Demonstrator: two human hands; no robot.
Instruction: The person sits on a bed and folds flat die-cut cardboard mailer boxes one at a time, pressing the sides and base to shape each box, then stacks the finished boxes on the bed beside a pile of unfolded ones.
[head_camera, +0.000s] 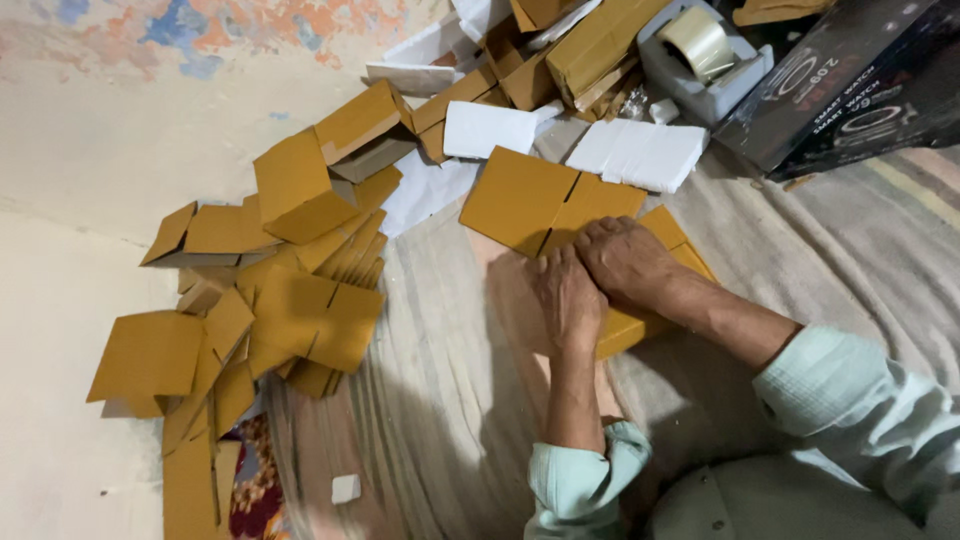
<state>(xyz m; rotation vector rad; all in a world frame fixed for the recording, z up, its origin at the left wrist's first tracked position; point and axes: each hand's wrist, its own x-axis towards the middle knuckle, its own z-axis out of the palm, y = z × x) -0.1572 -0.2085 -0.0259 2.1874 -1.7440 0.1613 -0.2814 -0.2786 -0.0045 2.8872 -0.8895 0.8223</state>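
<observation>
A flat brown cardboard box blank lies on the grey blanket in front of me. My left hand and my right hand rest side by side on its near part, fingers curled and pressing down on the cardboard. Both knuckles face up, so what is under the fingers is hidden. My pale green sleeves reach to the wrists. More of the same blank shows under my right forearm.
A heap of folded brown cardboard boxes spreads over the floor to the left. White foam pads lie beyond the blank. A tape roll in a grey dispenser and black printed boxes sit at the top right.
</observation>
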